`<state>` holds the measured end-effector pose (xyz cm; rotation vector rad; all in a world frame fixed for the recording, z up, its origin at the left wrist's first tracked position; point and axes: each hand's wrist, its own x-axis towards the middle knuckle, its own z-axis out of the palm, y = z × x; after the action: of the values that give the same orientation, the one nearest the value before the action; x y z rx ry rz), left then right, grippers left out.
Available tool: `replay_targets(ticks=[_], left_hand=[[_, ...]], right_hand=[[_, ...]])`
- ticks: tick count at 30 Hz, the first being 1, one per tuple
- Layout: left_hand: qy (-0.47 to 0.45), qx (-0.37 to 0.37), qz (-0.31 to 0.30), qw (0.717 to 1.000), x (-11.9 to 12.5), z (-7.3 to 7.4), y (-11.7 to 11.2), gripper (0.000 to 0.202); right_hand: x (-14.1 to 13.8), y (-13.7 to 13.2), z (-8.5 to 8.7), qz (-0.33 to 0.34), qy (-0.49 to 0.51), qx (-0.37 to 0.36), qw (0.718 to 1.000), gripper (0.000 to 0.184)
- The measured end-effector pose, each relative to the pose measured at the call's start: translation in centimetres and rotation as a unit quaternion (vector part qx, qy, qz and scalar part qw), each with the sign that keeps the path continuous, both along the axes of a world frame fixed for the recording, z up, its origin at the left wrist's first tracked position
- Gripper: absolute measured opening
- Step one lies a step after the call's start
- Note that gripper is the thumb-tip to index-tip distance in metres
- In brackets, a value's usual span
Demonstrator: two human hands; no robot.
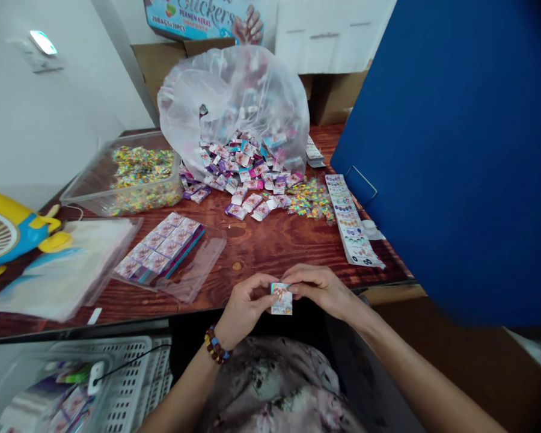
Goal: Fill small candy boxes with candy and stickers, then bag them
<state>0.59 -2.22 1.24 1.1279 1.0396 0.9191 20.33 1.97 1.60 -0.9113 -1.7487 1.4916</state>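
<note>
A small printed candy box [281,304] is held upright in front of me, just past the table's front edge. My left hand [251,300], with a beaded bracelet on its wrist, grips the box from its left side, thumb on the front. At the top right corner of the box, the thumb and fingers of my right hand [316,287] are pinched together. Beyond my hands, loose small boxes [252,201] spill from a large clear plastic bag [234,78]. To their right lie a pile of colourful wrapped candies [311,199] and long sticker sheets [349,222].
A clear tub [83,195] of candies stands at the back left. Nearer lie packed boxes [162,243] on a plastic bag and a stack of clear bags [67,264]. A yellow-blue fan [9,231] is far left. A blue panel [455,156] bounds the right.
</note>
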Motion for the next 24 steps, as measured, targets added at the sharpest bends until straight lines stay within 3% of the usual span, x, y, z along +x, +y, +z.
replay_targets(ticks=[4, 9, 11, 13, 16, 18, 20, 24], left_hand=[[0.005, -0.015, -0.013, 1.000, 0.1, -0.7, 0.2, 0.031], [0.047, 0.043, 0.013, 0.998, 0.3, -1.5, 1.2, 0.036], [0.074, 0.060, 0.002, 0.995, 0.1, -1.9, 1.6, 0.032], [0.117, 0.065, 0.011, 0.991, -0.2, -2.3, 2.0, 0.031], [0.200, 0.097, 0.053, 0.974, -1.0, -2.9, 3.0, 0.032], [0.251, 0.137, 0.062, 0.956, -1.4, -3.2, 4.0, 0.033], [0.296, 0.171, 0.050, 0.938, -1.7, -3.4, 5.2, 0.035], [0.382, 0.221, 0.012, 0.897, -1.9, -3.8, 8.0, 0.037]], right_hand=[[-0.1, 0.1, -0.6, -0.005, 0.006, -0.032, 0.999, 0.017], [-1.1, 0.0, -1.5, -0.087, 0.006, -0.073, 0.993, 0.018], [-0.8, 0.2, -1.7, -0.088, -0.024, -0.050, 0.995, 0.017], [0.3, 1.0, -1.7, -0.096, -0.079, 0.030, 0.992, 0.016], [4.0, 3.9, -1.8, -0.181, -0.176, 0.174, 0.952, 0.018], [7.3, 6.8, -1.9, -0.269, -0.244, 0.228, 0.904, 0.023], [10.5, 10.2, -2.1, -0.313, -0.318, 0.250, 0.859, 0.027], [14.7, 15.8, -2.9, -0.296, -0.359, 0.258, 0.847, 0.035]])
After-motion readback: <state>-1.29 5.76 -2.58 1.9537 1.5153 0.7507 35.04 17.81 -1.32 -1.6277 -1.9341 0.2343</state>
